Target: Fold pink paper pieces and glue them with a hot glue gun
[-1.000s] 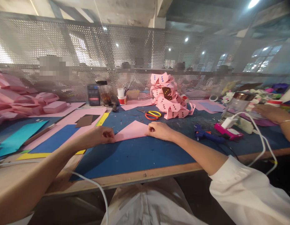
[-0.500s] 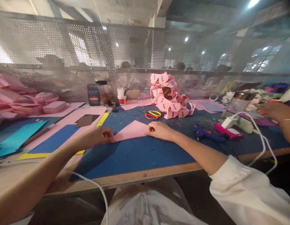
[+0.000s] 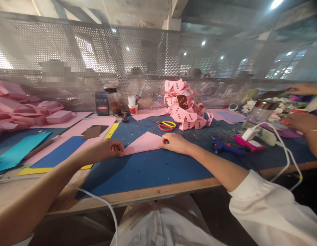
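A pink sheet folded into a triangle (image 3: 144,143) lies on the blue table top in front of me, its peak pointing away. My left hand (image 3: 114,148) pinches its left corner with curled fingers. At the right corner, my right hand (image 3: 171,142) is closed on the sheet between thumb and fingers. Scissors (image 3: 166,125) with red and yellow handles rest just beyond the sheet. Behind them stands a heap of pink folded pieces (image 3: 185,109) with blue, black and yellow dots.
Blue glue gun (image 3: 225,146), pink power strip (image 3: 250,142) and a lidded jar (image 3: 261,114) are on the right, near a co-worker's hands (image 3: 302,121). Coloured sheets (image 3: 61,152) and pink pieces (image 3: 27,109) lie left. A perforated screen (image 3: 153,51) closes the back; a white cable (image 3: 107,201) hangs in front.
Both my hands and the pink sheet stay almost still. At the far right, a co-worker's other hand has come into view over the pile, with a dark sheet at its fingers.
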{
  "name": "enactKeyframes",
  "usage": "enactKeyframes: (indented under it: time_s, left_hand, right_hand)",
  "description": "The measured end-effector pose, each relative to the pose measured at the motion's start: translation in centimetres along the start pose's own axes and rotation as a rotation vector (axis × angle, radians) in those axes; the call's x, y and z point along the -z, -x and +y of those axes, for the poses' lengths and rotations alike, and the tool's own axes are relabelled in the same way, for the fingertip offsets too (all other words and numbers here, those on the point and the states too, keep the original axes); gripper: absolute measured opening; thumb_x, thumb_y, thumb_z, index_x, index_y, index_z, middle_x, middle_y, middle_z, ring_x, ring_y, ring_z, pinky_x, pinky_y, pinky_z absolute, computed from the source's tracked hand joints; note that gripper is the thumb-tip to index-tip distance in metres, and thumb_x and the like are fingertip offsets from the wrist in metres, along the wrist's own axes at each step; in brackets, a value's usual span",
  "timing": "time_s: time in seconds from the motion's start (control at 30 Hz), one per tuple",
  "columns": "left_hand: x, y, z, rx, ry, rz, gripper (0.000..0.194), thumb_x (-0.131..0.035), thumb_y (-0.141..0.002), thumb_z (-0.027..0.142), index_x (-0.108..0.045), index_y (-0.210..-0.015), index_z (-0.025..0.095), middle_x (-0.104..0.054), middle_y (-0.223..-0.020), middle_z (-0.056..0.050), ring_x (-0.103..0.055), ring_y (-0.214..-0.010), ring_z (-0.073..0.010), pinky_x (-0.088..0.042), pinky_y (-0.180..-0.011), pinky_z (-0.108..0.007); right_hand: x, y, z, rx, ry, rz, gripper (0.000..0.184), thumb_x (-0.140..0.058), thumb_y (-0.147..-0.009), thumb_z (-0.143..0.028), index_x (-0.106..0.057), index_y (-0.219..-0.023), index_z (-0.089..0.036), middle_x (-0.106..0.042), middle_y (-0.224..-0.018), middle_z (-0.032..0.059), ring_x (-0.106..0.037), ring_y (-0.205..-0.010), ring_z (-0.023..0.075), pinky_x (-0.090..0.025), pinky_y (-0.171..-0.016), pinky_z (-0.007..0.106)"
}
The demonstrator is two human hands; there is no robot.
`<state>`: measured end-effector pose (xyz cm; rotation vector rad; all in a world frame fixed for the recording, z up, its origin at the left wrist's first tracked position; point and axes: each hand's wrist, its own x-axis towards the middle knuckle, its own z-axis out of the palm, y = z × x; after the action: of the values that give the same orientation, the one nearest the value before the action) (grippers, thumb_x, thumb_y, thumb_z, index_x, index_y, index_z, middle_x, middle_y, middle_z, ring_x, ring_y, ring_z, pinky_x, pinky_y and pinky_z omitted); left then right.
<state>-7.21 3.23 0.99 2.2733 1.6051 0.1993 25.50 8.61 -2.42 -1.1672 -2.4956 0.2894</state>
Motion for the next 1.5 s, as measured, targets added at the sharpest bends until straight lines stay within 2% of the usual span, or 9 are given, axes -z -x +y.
enactKeyframes:
  time_s: [0.13,0.23,0.43,0.67,0.93,1.07,1.23,1.33,1.5]
  left_hand:
    - [-0.1,0.2,1.0,-0.051,0.04,0.014,0.029,-0.058,-0.081,0.048,-0.071,-0.088,0.022,-0.071,-0.085,0.0,-0.061,-0.084,-0.0212,-0.042,-0.072,-0.025]
    - [-0.7,-0.1,1.7,-0.072,0.09,0.031,0.03,-0.057,-0.082,0.047,-0.07,-0.085,0.02,-0.069,-0.081,-0.001,-0.06,-0.079,-0.0204,-0.042,-0.071,-0.026]
    - [-2.5,-2.2,2.5,-0.091,0.104,0.1,0.029,-0.058,-0.081,0.047,-0.069,-0.086,0.02,-0.068,-0.078,-0.001,-0.06,-0.074,-0.0194,-0.043,-0.068,-0.027]
    - [-3.1,-3.8,5.1,-0.071,0.026,0.142,0.033,-0.056,-0.081,0.049,-0.068,-0.077,0.019,-0.067,-0.073,-0.003,-0.059,-0.068,-0.0192,-0.039,-0.061,-0.026]
    - [-3.9,-4.5,4.8,-0.081,0.035,0.147,0.036,-0.055,-0.08,0.054,-0.062,-0.075,0.019,-0.065,-0.071,-0.001,-0.058,-0.066,-0.0183,-0.037,-0.059,-0.026]
    - [-3.9,-4.3,4.9,-0.091,0.039,0.179,0.031,-0.057,-0.079,0.051,-0.06,-0.081,0.02,-0.065,-0.074,-0.001,-0.059,-0.068,-0.0187,-0.039,-0.061,-0.027]
    - [-3.7,-3.7,5.5,-0.116,0.053,0.159,0.025,-0.055,-0.082,0.043,-0.062,-0.085,0.019,-0.065,-0.076,-0.002,-0.06,-0.07,-0.0193,-0.041,-0.063,-0.027]
    - [-3.9,-3.2,6.1,-0.183,0.044,0.183,0.024,-0.05,-0.087,0.036,-0.065,-0.096,0.02,-0.065,-0.08,-0.002,-0.059,-0.072,-0.0183,-0.042,-0.066,-0.027]
    - [-4.2,-2.6,6.7,-0.388,-0.01,0.193,0.034,-0.04,-0.096,0.028,-0.07,-0.111,0.025,-0.062,-0.1,-0.005,-0.06,-0.086,-0.0174,-0.044,-0.079,-0.028]
  right_hand:
    - [0.0,0.0,0.0,-0.005,-0.005,-0.004,0.027,-0.066,-0.083,-0.045,-0.062,-0.078,-0.019,-0.068,-0.083,0.0007,-0.058,-0.07,0.0119,-0.029,-0.059,0.023]
    - [0.1,0.0,0.0,-0.01,-0.001,-0.005,0.029,-0.066,-0.083,-0.047,-0.062,-0.077,-0.019,-0.068,-0.082,0.0004,-0.058,-0.07,0.0121,-0.029,-0.059,0.023]
    - [0.1,0.0,0.0,0.001,-0.009,0.002,0.027,-0.066,-0.082,-0.046,-0.062,-0.077,-0.019,-0.068,-0.083,0.0003,-0.058,-0.071,0.0117,-0.029,-0.059,0.022]
    - [0.1,0.0,-0.1,-0.001,-0.005,0.011,0.027,-0.067,-0.081,-0.045,-0.062,-0.077,-0.019,-0.067,-0.081,-0.0002,-0.057,-0.069,0.0118,-0.029,-0.059,0.022]
    - [0.5,0.1,-0.5,-0.024,0.0,-0.013,0.027,-0.067,-0.082,-0.045,-0.064,-0.08,-0.019,-0.068,-0.083,0.0014,-0.058,-0.07,0.0121,-0.03,-0.06,0.022]
    - [0.5,0.1,-0.4,-0.019,0.008,-0.017,0.027,-0.068,-0.082,-0.045,-0.064,-0.08,-0.019,-0.068,-0.083,0.0014,-0.058,-0.071,0.0126,-0.03,-0.06,0.022]
    - [0.5,0.0,-0.3,-0.018,0.004,-0.024,0.027,-0.067,-0.082,-0.046,-0.064,-0.081,-0.019,-0.068,-0.084,0.0018,-0.059,-0.072,0.0134,-0.031,-0.06,0.022]
    - [0.6,0.0,-0.3,-0.019,0.0,-0.042,0.026,-0.067,-0.083,-0.044,-0.064,-0.083,-0.019,-0.069,-0.085,0.0022,-0.06,-0.074,0.0138,-0.032,-0.061,0.022]
    - [0.5,-0.1,-0.2,-0.012,-0.002,-0.046,0.026,-0.066,-0.083,-0.044,-0.065,-0.084,-0.018,-0.069,-0.087,0.0029,-0.06,-0.075,0.0142,-0.032,-0.061,0.022]
